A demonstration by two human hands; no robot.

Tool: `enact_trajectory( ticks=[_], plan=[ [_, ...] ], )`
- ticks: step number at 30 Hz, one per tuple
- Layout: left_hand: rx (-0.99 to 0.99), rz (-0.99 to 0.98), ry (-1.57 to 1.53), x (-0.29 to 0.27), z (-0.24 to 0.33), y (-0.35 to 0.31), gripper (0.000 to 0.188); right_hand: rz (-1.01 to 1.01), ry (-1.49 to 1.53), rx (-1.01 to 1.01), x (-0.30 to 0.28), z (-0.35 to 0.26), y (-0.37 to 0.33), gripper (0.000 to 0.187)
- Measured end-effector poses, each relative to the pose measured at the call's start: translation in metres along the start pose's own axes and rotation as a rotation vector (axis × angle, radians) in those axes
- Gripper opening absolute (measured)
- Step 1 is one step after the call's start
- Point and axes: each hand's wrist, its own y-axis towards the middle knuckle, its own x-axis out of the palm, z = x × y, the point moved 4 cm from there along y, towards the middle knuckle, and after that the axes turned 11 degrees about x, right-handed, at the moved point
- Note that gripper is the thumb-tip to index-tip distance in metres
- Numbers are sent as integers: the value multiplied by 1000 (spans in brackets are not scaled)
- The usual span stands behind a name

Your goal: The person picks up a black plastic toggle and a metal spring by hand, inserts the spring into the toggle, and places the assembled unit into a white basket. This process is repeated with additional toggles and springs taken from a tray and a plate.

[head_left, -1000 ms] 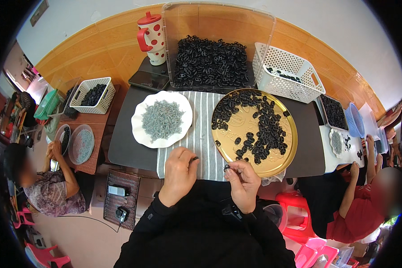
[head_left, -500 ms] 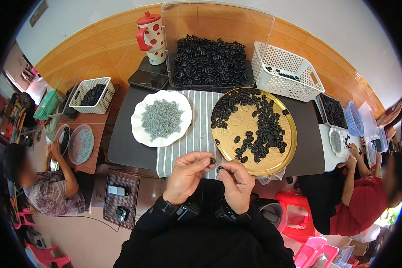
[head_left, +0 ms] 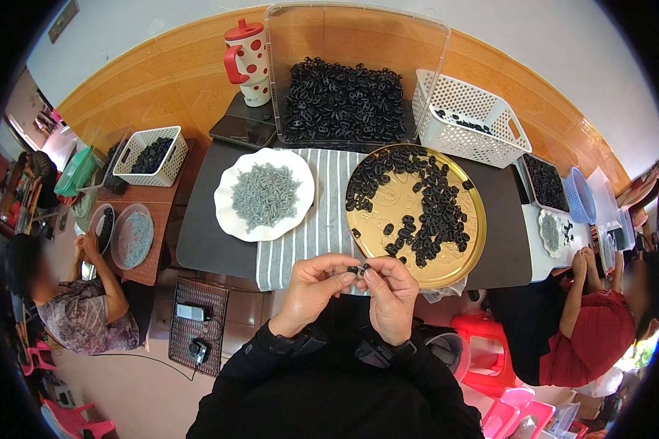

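My left hand (head_left: 309, 291) is closed in a pinch on a small black plastic piece (head_left: 353, 269), held over the near edge of the striped cloth. Thumb and fingertips of my right hand (head_left: 392, 300) also close on a small dark part, pressed against the first, its shape mostly hidden. Beyond my right hand lies a round gold tray (head_left: 388, 189) with many black oval pieces (head_left: 438, 212), each pierced by holes. To the left, a white wavy-edged plate (head_left: 227, 219) bears a heap of small grey screw-like pins (head_left: 266, 196).
A clear bin (head_left: 426, 66) full of black pieces stands at the back, beside a white perforated basket (head_left: 467, 143). A dotted tumbler (head_left: 255, 62) and a dark flat device (head_left: 243, 130) are back left. People work at both sides; a red stool (head_left: 483, 351) stands lower right.
My hands have come together, and the small parts in them now meet. The person on the right has drawn their hands closer together.
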Motion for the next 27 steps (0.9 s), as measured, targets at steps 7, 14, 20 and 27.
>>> enact_trajectory(
  ticks=[7, 14, 20, 27],
  plan=[
    [17, 41, -188, -4, -6, 1, 17, -17, 8, -27, 0, 1, -1, 16],
    [23, 15, -147, 2, -5, 0, 19, -23, 90, 25, -2, 6, 0, 16],
    [-38, 44, -299, 0, -7, -2, 22, -11, 85, -18, -1, 1, -1, 16],
    [39, 40, -206, -3, -5, 1, 26, 115, -312, -187, -1, -9, -9, 15]
  ],
)
